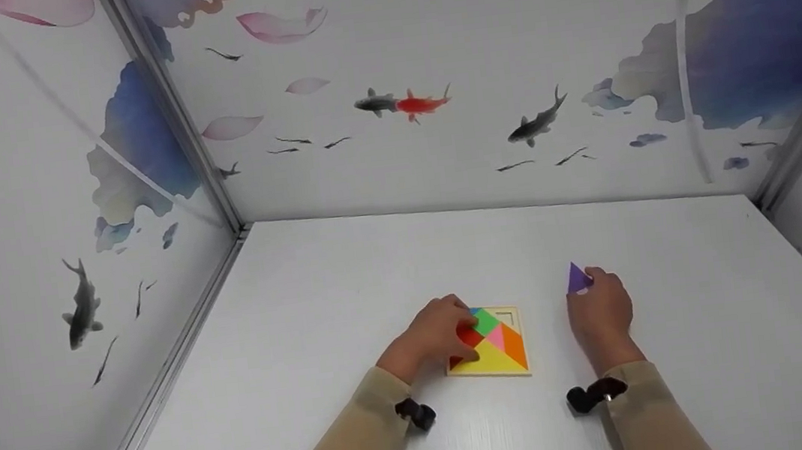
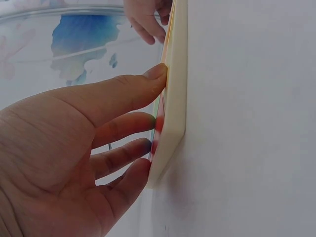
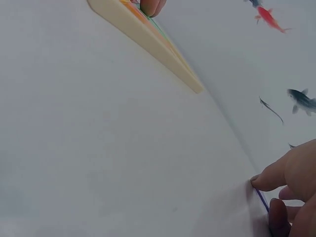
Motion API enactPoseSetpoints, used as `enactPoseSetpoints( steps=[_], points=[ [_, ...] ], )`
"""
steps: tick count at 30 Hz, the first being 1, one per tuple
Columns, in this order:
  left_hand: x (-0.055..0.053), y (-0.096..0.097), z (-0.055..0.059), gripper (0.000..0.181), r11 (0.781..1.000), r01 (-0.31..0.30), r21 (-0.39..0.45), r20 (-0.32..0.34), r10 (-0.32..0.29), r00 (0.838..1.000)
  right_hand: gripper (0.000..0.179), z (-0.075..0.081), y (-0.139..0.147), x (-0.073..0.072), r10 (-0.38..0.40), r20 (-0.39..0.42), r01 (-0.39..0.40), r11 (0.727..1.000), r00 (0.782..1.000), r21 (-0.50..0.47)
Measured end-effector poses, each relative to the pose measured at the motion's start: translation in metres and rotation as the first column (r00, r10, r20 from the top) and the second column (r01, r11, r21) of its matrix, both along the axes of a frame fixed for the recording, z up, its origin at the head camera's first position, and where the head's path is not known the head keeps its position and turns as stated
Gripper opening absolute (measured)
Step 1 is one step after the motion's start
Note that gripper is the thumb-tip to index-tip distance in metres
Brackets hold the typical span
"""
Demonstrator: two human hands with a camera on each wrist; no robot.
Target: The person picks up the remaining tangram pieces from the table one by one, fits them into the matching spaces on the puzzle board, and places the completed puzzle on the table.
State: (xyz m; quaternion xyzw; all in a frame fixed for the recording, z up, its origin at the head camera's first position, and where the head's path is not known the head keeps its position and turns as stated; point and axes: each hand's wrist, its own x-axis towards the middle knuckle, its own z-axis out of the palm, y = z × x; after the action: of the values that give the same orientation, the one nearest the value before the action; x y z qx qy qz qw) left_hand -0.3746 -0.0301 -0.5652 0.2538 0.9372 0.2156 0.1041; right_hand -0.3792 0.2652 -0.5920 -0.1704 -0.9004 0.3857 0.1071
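Observation:
A square wooden tangram tray [image 1: 490,376] lies on the table with coloured pieces in it: yellow [image 1: 490,360], orange [image 1: 514,348], pink [image 1: 497,336], green [image 1: 486,321] and red [image 1: 469,336]. Bare wood shows at its top right corner. My left hand [image 1: 437,329] rests over the tray's left side, thumb and fingertips spread and touching it; the left wrist view shows the thumb [image 2: 157,72] at the rim. To the right of the tray, my right hand [image 1: 602,311] pinches a purple triangle piece [image 1: 575,278] at the tabletop. Its fingers hide part of that piece.
The white table [image 1: 289,305] is bounded by a back wall [image 1: 440,168] and a left wall [image 1: 12,262] painted with fish and petals. Metal posts [image 1: 169,108] stand at the corners. A black wrist camera [image 1: 415,413] sits on each sleeve.

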Motion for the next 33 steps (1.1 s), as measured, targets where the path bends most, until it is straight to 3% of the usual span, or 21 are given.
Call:
enactPoseSetpoints(
  steps=[6, 14, 21, 27, 33],
  points=[
    [-0.0017, -0.0015, -0.0025, 0.046, 0.999, 0.038, -0.001, -0.040, -0.038, 0.998, 0.048, -0.0015, -0.0001, -0.0009, 0.010, -0.008, -0.010, 1.000, 1.000, 0.021],
    [-0.0015, -0.0002, -0.0035, 0.048, 1.000, 0.013, 0.001, -0.014, -0.013, 1.000, 0.035, -0.0015, -0.0001, -0.0017, -0.008, 0.006, 0.009, 1.000, 1.000, -0.026],
    [0.0001, -0.0002, -0.0011, 0.046, 1.000, 0.010, 0.001, -0.006, -0.010, 1.000, 0.023, -0.0022, 0.0037, -0.0023, -0.001, -0.018, 0.001, 1.000, 1.000, 0.002],
    [0.0013, 0.0000, 0.0012, 0.044, 1.000, 0.014, 0.007, -0.007, -0.014, 1.000, 0.023, -0.0011, 0.0031, -0.0002, -0.006, -0.010, 0.006, 0.999, 1.000, -0.050],
    [0.0010, -0.0008, -0.0006, 0.049, 1.000, 0.006, 0.022, -0.009, -0.006, 1.000, 0.037, 0.0020, 0.0017, 0.0026, -0.003, 0.024, 0.007, 0.990, 1.000, -0.143]
  ],
)
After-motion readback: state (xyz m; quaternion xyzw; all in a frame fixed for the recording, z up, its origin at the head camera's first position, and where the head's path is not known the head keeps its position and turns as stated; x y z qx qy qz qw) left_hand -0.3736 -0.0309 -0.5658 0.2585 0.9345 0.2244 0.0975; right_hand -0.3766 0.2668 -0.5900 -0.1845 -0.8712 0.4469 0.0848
